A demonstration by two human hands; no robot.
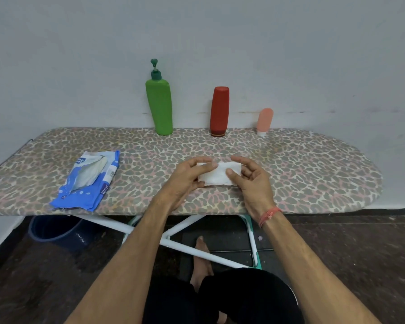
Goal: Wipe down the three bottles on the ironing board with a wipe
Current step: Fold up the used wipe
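Both hands on a folded white wipe (218,175) mid-board | left hand (190,176) pinches its left end, right hand (249,177) its right | far edge, upright: green pump bottle (160,106), red squeeze bottle (219,112), small pink tube (264,121) | leopard-print ironing board (302,174) | blue wipes pack (89,181) left, flap open

A leopard-like print of grey blotches on cream and pink is borne by the ironing board (290,164). At twelve o'clock a green pump bottle (159,106), a dark red bottle (219,112) and a salmon-pink tube (264,120) are seen. A white wipe (216,175) is shown at centre; a blue, white-dotted packet (89,181) at nine o'clock.
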